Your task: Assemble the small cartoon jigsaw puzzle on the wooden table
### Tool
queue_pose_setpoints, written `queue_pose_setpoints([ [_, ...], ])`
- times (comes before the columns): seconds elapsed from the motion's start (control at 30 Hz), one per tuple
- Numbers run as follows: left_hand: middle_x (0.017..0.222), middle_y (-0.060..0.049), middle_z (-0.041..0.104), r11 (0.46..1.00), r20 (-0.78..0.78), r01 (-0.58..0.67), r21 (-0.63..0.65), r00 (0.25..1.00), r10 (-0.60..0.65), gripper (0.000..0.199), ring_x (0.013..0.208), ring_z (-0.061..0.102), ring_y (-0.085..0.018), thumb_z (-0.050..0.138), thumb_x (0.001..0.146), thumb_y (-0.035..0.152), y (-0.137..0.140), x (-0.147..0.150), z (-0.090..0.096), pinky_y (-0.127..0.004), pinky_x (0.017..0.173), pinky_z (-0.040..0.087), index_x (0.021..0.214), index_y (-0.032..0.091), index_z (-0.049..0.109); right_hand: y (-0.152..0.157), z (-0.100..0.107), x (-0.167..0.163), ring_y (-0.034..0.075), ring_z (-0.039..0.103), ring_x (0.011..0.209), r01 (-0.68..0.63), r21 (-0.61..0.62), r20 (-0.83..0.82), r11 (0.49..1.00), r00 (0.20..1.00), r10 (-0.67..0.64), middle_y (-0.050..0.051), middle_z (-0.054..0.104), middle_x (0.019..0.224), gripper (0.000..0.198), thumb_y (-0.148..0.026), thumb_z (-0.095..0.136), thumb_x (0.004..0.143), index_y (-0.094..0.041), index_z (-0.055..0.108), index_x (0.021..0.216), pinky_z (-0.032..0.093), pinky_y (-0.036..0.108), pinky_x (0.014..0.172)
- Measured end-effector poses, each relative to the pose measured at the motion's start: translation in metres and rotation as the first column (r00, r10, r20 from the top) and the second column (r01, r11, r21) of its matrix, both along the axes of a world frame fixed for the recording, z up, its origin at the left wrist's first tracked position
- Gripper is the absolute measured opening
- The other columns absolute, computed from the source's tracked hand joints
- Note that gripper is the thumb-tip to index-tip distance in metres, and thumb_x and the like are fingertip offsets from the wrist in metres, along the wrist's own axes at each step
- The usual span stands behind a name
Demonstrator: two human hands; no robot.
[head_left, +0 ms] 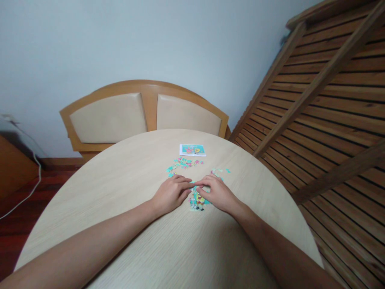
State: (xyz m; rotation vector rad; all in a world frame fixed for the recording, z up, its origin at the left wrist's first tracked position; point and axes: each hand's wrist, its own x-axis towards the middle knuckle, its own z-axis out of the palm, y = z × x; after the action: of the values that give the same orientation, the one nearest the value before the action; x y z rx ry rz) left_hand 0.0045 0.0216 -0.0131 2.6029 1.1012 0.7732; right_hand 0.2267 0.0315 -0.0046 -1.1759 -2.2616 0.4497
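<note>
**Bare left hand (173,194) and bare right hand (217,192) meet over a flat, teal-and-yellow cartoon jigsaw (200,202)**

The jigsaw, partly joined, lies on a round, pale wood-grain worktop (168,253), well in from its left and right edges. A yellow, square-bodied figure shows on its uncovered part; the hands hide some of the rest.

The left hand's fingers lie close together, reaching in from the left. The right hand's thumb and forefinger stand narrowly apart. The fingertips of the 2 hands come together over the jigsaw's far part; whether either pinches a piece, I cannot tell.

Toward the far edge lies a white-bordered, rectangular, teal picture card (193,150). Between it and the left hand spreads a cluster of small teal-and-pink loose pieces (185,163). More pale and teal pieces (218,171) lie just beyond the right hand. Past the far edge stands a curved wooden backrest with 2 beige panels (149,102).
</note>
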Motion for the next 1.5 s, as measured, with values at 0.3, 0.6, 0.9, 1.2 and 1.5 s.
queue_pose_setpoints([
  [0.3,0.122,-0.006,0.070,1.000,-0.051,-0.005,0.011,0.999,0.005,0.028,0.113,0.061,-0.025,0.053,0.099,0.025,-0.002,-0.001,0.004,-0.041,0.099,0.049,0.119,0.028,0.072,-0.002,0.001,0.006,0.025,0.064,0.099,0.012,0.023,0.047,1.000,0.999,-0.013,0.005,0.075,0.095,0.010,-0.025,0.071,0.087,-0.024,0.077,0.095,0.041,0.043,0.098],
  [0.6,0.120,-0.006,0.071,1.000,-0.062,-0.005,0.031,0.998,0.007,0.025,0.111,0.063,-0.024,0.054,0.099,0.023,0.000,-0.002,0.002,-0.039,0.098,0.052,0.116,0.025,0.073,-0.005,0.006,0.007,0.024,0.065,0.104,-0.017,-0.017,0.101,1.000,0.995,0.019,0.005,0.074,0.103,0.019,-0.031,0.074,0.086,-0.023,0.074,0.103,0.037,0.045,0.103],
  [0.9,0.118,-0.006,0.071,0.997,-0.068,0.042,0.058,0.997,-0.038,0.025,0.110,0.063,-0.023,0.053,0.099,0.021,0.000,-0.003,0.003,-0.038,0.097,0.052,0.115,0.024,0.072,-0.006,0.008,0.007,0.023,0.064,0.103,-0.015,-0.015,0.110,1.000,0.994,0.017,0.004,0.073,0.103,0.018,-0.029,0.075,0.085,-0.023,0.073,0.102,0.039,0.043,0.099],
  [1.2,0.119,-0.007,0.069,0.995,-0.119,0.051,0.090,0.992,-0.040,0.027,0.112,0.060,-0.023,0.050,0.101,0.024,-0.001,-0.004,0.004,-0.039,0.098,0.051,0.117,0.027,0.072,-0.007,0.009,0.008,0.024,0.063,0.104,-0.034,-0.026,0.118,0.999,0.992,0.036,0.004,0.072,0.101,0.013,-0.028,0.073,0.087,-0.023,0.074,0.099,0.038,0.041,0.097],
  [1.5,0.122,-0.005,0.070,0.992,-0.185,0.069,0.110,0.982,-0.048,0.027,0.113,0.062,-0.025,0.052,0.101,0.023,-0.004,-0.002,0.010,-0.040,0.099,0.052,0.120,0.027,0.071,-0.007,0.012,0.007,0.023,0.064,0.102,-0.091,0.023,0.160,0.996,0.983,0.086,0.004,0.074,0.098,0.009,-0.030,0.072,0.090,-0.023,0.074,0.095,0.035,0.040,0.094],
])
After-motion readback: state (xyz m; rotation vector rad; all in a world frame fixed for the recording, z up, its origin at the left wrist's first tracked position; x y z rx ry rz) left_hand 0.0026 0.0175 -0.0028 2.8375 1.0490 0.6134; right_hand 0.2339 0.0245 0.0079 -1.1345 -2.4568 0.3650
